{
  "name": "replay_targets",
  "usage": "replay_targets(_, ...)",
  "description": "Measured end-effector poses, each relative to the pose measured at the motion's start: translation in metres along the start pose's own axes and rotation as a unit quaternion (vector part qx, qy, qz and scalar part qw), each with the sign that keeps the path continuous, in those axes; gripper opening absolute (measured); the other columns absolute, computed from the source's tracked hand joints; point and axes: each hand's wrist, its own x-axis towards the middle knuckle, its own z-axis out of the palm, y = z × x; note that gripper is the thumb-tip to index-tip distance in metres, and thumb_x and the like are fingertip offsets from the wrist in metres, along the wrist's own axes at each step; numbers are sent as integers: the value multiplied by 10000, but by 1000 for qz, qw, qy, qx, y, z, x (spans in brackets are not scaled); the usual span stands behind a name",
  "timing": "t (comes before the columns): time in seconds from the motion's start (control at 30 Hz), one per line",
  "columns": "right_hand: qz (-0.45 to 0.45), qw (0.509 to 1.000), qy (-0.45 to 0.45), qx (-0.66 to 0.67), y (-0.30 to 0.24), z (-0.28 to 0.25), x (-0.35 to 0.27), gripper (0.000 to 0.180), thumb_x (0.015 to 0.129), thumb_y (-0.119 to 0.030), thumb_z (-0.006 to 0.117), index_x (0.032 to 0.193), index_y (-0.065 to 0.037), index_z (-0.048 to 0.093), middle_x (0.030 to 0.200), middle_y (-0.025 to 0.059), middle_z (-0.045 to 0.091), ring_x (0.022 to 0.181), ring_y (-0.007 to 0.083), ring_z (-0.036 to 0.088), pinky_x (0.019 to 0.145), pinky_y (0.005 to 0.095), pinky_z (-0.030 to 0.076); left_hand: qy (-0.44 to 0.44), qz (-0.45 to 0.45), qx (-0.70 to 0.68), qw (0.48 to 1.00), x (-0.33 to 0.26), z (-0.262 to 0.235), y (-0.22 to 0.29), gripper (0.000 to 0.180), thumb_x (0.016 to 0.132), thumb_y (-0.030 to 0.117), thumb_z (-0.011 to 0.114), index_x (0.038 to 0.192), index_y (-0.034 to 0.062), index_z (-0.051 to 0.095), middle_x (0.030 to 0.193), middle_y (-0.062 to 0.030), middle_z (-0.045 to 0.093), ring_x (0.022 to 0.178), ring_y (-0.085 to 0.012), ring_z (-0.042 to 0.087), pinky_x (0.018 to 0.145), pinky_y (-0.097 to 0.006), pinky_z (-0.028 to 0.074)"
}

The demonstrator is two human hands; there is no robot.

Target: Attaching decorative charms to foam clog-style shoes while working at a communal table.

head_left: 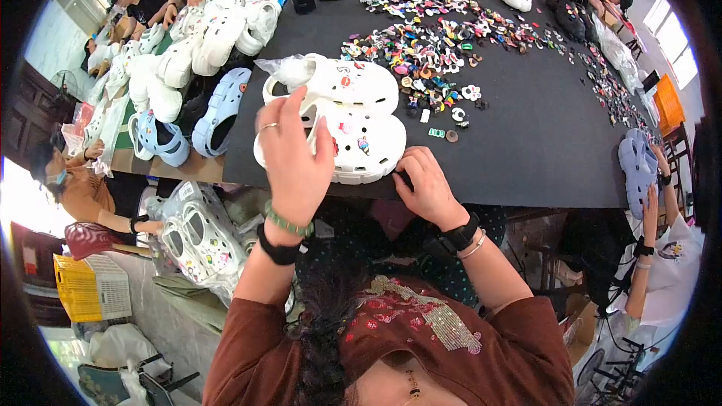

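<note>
Left hand [293, 154] has its fingers curled over the near white foam clog [353, 146] (its twin sits just at 12 o'clock), at the near edge of the black tabletop [541, 143]. Right hand [429, 184] presses loosely curled fingers at the clog's 4 o'clock; colourful shoe charms [429, 53] spread at 1 o'clock.

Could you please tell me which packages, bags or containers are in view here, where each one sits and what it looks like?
Clear plastic bag: lower left of the left hand, holding white clogs with coloured charms.
Crumpled clear wrapper: tucked at the far end of the white clogs on the black table.
Yellow slotted crate: far left, on the floor.
Orange crate: far right edge.
Right hand: rests at the table's near edge.
</note>
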Motion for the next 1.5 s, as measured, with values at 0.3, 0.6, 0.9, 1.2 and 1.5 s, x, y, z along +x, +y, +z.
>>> replay_targets(0.3, -14, 999, 38, -29, -2, 7, -1, 217, 732, 34, 672, 883, -15, 523, 945, 169, 563, 945, 370, 558, 841, 445, 460, 43, 212, -327, 920, 0, -110, 111, 262, 790, 6, 606, 1045, 61, 623, 1014, -125, 584, 868, -253, 578, 740, -476, 491)
replay_targets(0.6, -18, 997, 26, -64, -4, 11, -7, 204, 750, 24, 676, 884, -8, 526, 963, 161, 573, 959, 361, 558, 835, 440, 456, 48, 149, -490, 857, -2, -91, 131, 219, 667, 103, 682, 869, 48, 616, 880, -83, 536, 811, -249, 537, 706, -412, 459)
replay_targets(0.9, -21, 992, 91, -90, -3, 13, -4, 195, 716, 50, 678, 831, -8, 532, 949, 163, 590, 921, 348, 581, 796, 420, 475, -74, 326, -368, 868, 6, -57, 98, 346, 657, 214, 703, 929, 33, 586, 820, -90, 507, 876, -322, 514, 786, -438, 431)
replay_targets(1.2, -12, 998, 32, -48, -4, 7, -5, 227, 731, 15, 691, 885, -26, 530, 952, 158, 558, 945, 361, 550, 826, 437, 452, -90, -61, -10, 994, 24, 13, -24, 409, 894, 254, 668, 1203, 9, 559, 1040, -223, 611, 979, -375, 602, 831, -444, 494)
replay_targets(1.5, 18, 999, 27, -25, -12, 4, -1, 295, 742, -128, 788, 849, -37, 529, 905, 140, 538, 902, 342, 534, 793, 419, 447, -82, -109, -34, 990, 39, 68, -55, 441, 893, 329, 656, 1150, -29, 623, 1133, -213, 583, 1048, -387, 591, 906, -417, 485)
